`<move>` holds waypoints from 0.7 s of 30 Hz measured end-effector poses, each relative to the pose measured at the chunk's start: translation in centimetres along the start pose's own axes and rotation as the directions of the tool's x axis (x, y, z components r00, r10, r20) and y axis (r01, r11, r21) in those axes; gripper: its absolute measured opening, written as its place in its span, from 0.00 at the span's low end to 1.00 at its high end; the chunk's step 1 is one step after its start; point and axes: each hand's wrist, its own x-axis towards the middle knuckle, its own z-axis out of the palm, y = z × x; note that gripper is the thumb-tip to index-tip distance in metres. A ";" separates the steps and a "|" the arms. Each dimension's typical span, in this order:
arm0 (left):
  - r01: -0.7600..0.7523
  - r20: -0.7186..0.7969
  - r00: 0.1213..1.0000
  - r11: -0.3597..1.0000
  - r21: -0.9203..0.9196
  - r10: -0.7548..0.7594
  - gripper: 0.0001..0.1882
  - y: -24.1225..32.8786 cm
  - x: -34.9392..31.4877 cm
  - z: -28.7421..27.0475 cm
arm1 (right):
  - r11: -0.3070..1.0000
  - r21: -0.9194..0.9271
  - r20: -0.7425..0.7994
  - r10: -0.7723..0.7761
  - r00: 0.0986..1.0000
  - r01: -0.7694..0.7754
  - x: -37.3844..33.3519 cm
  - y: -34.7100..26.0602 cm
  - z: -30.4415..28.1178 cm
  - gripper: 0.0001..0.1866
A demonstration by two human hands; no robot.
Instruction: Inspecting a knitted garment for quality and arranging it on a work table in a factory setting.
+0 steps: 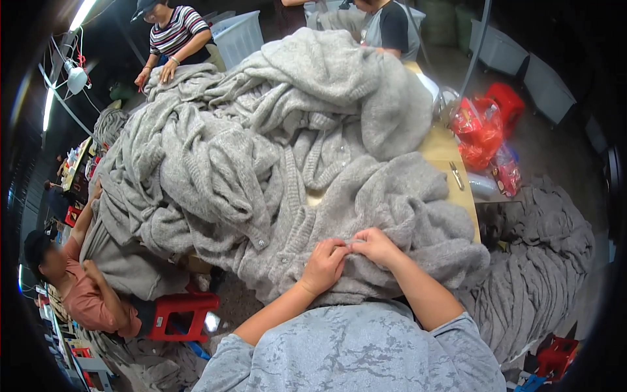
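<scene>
Far L of the hands: person in salmon tee (98,302) & dark cap, one arm up against the heap's edge. Heap of grey knitwear (153,140) runs from there to straight beyond the hands, piled high, loose folds, ribbed bands showing here & there. Past it, far-L of the hands, person in striped top (177,29), both hands on the knits. Nearer, L of the hands & lower down, red plastic stool (208,302). White tub (238,40) at the back, beyond the heap.

L hand (324,266): fingers bent, grasping a small bit of knit w/ the tips. R hand (375,248) just beside it, thumb & fingertips pinching the same spot. Grey knit garment (398,202) lies under & around both hands, spreading beyond & to the R: mid-grey, mottled, fuzzy, soft rumpled folds; ribbed band w/ small round button just L of the L hand. Can't tell where garment ends & heap begins.

R of the hands & a bit beyond, light-wood surface (439,145) w/ metal thread snips (456,176) near its edge. Further R & beyond, red plastic bags (480,130). Far R, darker grey knit pile (539,261), bunched in long creases.
</scene>
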 end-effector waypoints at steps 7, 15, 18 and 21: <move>0.172 0.107 0.982 0.966 -0.194 -0.153 0.12 -0.7 -0.5 0.3 | 0.908 -0.380 0.035 -0.179 0.983 0.178 -0.7 -1.1 -0.1 0.10; 0.153 0.143 0.982 0.960 -0.235 -0.121 0.11 -1.5 -0.1 0.2 | 0.558 -0.735 0.148 -0.422 0.894 0.385 -2.1 -1.8 0.4 0.10; 0.146 0.146 0.983 0.955 -0.258 -0.111 0.11 -1.5 -0.1 0.0 | 0.458 -0.774 0.208 -0.469 0.858 0.437 -2.9 -2.3 0.6 0.10; 0.226 0.223 0.962 0.920 -0.321 -0.158 0.10 -1.3 0.1 -0.3 | 0.444 -0.786 0.222 -0.447 0.867 0.430 -2.8 -1.3 0.3 0.11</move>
